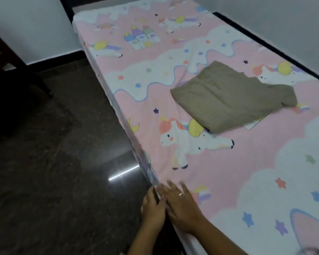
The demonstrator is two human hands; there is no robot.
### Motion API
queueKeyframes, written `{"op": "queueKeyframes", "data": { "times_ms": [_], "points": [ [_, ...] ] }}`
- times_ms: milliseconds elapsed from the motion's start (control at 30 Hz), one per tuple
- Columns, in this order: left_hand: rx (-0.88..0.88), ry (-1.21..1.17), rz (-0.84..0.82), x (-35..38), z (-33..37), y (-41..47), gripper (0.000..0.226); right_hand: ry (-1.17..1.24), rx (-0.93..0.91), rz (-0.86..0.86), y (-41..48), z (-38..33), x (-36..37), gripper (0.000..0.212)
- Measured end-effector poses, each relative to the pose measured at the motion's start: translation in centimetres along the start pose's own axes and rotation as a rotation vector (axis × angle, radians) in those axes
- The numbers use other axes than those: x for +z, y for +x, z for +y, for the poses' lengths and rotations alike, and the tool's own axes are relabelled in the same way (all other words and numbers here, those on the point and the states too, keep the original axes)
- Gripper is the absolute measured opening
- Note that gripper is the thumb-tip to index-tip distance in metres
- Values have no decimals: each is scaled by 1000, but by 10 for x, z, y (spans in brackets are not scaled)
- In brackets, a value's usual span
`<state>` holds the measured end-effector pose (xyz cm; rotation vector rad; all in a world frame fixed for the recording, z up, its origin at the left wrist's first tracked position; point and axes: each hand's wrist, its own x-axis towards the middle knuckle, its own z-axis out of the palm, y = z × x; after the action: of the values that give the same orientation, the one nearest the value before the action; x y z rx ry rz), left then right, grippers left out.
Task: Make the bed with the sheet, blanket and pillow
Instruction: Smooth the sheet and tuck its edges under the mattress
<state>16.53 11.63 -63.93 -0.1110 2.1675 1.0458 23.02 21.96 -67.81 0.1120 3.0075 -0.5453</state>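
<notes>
I count one bed (193,244). One sheet (155,57) is on it, and one folded blanket (228,96). One white slip (254,124) shows at the blanket's edge. On the sheet's print I find one castle (142,37) and one moon (133,125); unicorns and stars are several, and some are too cut off or blurred for a sure tally. Two hands of mine are in view: one left hand (153,208), one right hand (182,205). One ring (181,194). One dark piece of furniture (17,85). One streak of light (123,173) on the floor.
</notes>
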Motion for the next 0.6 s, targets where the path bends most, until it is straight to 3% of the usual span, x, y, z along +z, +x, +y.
{"op": "queueKeyframes", "data": {
  "times_ms": [67, 200, 267, 333, 467, 533, 600],
  "points": [
    [-3, 35, -15, -15, 20, 15, 56, 48, 22, 83, 22, 17, -10, 50],
    [38, 58, -37, -54, 53, 54, 60, 143, 624, 227, 70, 57, -20, 73],
    [39, 113, -57, -77, 58, 77, 60, 97, 764, 121, 109, 41, -16, 76],
    [76, 140, -52, -101, 60, 99, 57, 104, 698, 133, 148, 9, -5, 70],
    [93, 180, -37, -129, 65, 130, 56, 93, 178, 29, 202, -37, -12, 68],
    [123, 156, -44, -135, 75, 139, 54, 210, 190, 4, 215, -24, -33, 66],
    [164, 137, -75, -139, 88, 151, 54, 252, 447, 130, 221, 11, -39, 86]
  ]
}}
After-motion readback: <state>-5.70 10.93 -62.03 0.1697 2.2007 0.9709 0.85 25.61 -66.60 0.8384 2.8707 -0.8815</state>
